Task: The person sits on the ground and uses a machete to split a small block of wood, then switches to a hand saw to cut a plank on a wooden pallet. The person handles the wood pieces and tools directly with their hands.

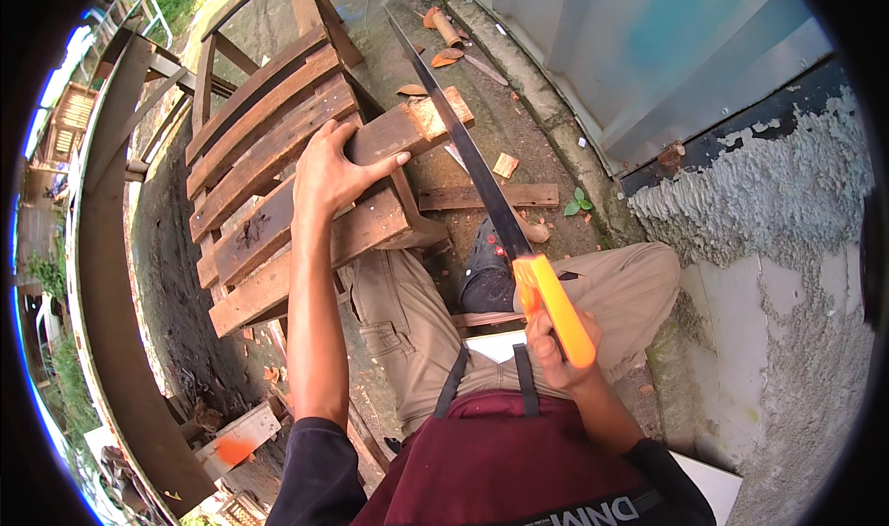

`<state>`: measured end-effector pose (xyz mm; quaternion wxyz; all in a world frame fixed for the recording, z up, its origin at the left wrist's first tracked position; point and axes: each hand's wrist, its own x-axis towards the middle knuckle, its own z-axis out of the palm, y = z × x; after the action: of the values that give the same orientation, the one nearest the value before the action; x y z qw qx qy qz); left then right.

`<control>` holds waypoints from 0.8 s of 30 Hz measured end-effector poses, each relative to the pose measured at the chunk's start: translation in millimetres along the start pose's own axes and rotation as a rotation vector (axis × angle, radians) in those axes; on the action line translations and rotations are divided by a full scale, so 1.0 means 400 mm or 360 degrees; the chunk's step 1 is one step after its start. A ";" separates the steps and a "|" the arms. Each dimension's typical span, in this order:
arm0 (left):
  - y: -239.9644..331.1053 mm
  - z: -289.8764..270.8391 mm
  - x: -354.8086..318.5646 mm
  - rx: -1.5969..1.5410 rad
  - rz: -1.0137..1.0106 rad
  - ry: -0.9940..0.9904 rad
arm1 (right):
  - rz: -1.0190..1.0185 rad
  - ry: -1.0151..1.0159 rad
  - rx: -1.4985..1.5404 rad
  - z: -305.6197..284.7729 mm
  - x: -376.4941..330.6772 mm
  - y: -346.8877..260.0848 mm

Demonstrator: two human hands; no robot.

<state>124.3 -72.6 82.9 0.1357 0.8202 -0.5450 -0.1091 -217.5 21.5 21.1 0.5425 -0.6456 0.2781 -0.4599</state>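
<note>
Rt hand point(563, 345) grips saw point(482, 169); plank point(398, 130) end overhangs.

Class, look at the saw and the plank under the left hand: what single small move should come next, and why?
Probably a short push stroke forward. The saw blade lies across the plank near its free end, the right hand grips the orange handle drawn back, and the left hand presses the plank down on the wooden pallet.

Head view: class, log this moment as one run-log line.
left hand: pressing wooden plank on pallet | right hand: gripping orange-handled handsaw | blade: across plank end
</note>
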 end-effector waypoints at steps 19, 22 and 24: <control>-0.007 0.009 -0.003 -0.0028 0.0061 0.0099 | 0.0027 0.0374 -0.0311 0.121 0.121 -0.001; -0.021 0.018 0.000 -0.0050 0.0080 0.0107 | 0.0055 0.0324 -0.0337 0.118 0.108 -0.007; -0.031 0.019 0.000 -0.0052 0.0110 0.0132 | 0.0044 0.0347 -0.0281 0.128 0.116 -0.017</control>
<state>132.4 -68.8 71.4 0.1753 0.8023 -0.5651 -0.0791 -152.9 6.0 41.8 0.4566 -0.6331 0.3836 -0.4934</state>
